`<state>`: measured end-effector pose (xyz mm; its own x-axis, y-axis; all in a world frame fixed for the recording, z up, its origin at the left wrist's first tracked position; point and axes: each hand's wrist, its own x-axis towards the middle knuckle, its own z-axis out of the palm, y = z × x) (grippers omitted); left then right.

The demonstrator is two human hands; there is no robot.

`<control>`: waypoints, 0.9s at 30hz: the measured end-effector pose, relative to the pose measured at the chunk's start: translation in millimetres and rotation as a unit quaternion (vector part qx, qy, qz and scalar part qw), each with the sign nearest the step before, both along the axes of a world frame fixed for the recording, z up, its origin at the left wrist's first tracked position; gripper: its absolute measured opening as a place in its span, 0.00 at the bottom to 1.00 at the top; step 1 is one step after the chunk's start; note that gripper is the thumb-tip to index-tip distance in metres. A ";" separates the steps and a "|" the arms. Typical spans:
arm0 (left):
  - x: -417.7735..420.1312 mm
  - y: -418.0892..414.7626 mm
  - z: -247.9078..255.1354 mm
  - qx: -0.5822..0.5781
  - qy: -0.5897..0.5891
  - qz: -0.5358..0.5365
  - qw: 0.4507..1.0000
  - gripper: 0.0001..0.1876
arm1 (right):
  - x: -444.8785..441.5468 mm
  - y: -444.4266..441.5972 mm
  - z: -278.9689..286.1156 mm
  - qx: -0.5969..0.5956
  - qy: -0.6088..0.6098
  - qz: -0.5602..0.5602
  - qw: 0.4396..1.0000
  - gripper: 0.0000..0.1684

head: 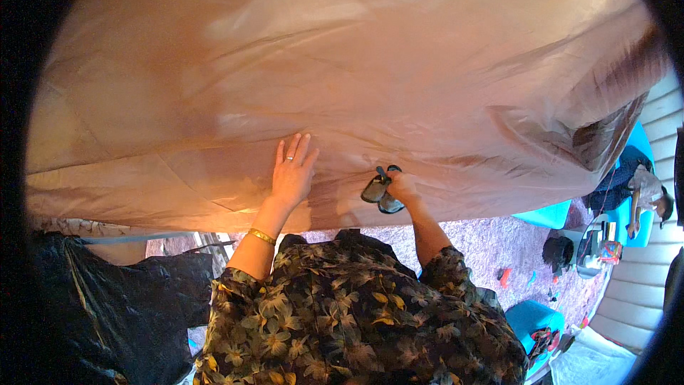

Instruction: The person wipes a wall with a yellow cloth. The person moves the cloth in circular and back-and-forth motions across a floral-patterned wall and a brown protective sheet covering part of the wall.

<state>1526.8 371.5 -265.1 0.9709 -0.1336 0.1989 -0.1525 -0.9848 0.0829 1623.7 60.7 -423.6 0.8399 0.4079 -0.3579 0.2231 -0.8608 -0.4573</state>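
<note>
A wide sheet of shiny brownish-pink fabric (pixel 342 75) spreads out before me, with creases and a bunched fold at the right. My left hand (pixel 294 176) rests flat on it near the close edge, fingers stretched forward, with a ring and a gold bangle. To the right, my right hand (pixel 401 184) grips a dark-rimmed tool with two rounded, greyish parts (pixel 376 188); it looks like a pair of scissors or clippers, but its exact kind cannot be told. The tool is over the fabric's near part.
Black plastic or cloth (pixel 139 299) hangs at the lower left. At the far right a person (pixel 644 192) sits by blue seats and an oval glass table (pixel 588 251). A blue stool (pixel 534 326) holding small items stands lower right, on pinkish carpet (pixel 470 246) strewn with scraps.
</note>
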 end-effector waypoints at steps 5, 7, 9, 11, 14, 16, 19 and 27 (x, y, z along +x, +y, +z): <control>-8.6 -4.2 -0.7 -0.004 0.014 0.011 1.000 0.21 | 58.3 -24.1 123.1 0.279 0.018 0.023 0.960 0.19; -6.5 -3.6 2.1 0.034 0.017 0.006 0.999 0.21 | 85.9 -46.0 159.5 0.352 -0.018 -0.030 0.935 0.19; -11.2 -6.5 1.8 0.024 0.007 0.014 1.000 0.20 | 101.3 -61.1 235.4 0.315 -0.137 -0.048 0.938 0.19; -7.2 -8.1 3.8 0.030 -0.005 0.008 1.000 0.20 | 135.5 -85.1 231.9 0.321 -0.283 -0.132 0.894 0.24; -10.6 -6.9 -1.8 0.051 0.001 0.017 0.999 0.20 | 136.8 -69.2 243.1 0.291 -0.385 -0.165 0.860 0.25; -13.3 -10.5 -1.3 0.055 0.021 0.008 0.998 0.21 | 136.1 -70.7 199.4 0.211 -0.349 -0.189 0.893 0.23; -21.2 -21.9 -0.8 -0.024 -0.008 0.026 0.999 0.21 | 104.3 -41.9 116.6 0.202 -0.350 -0.135 0.905 0.19; -64.4 -46.0 -12.2 -0.044 0.012 0.013 0.999 0.21 | -11.3 32.1 44.4 0.064 -0.051 0.062 0.995 0.26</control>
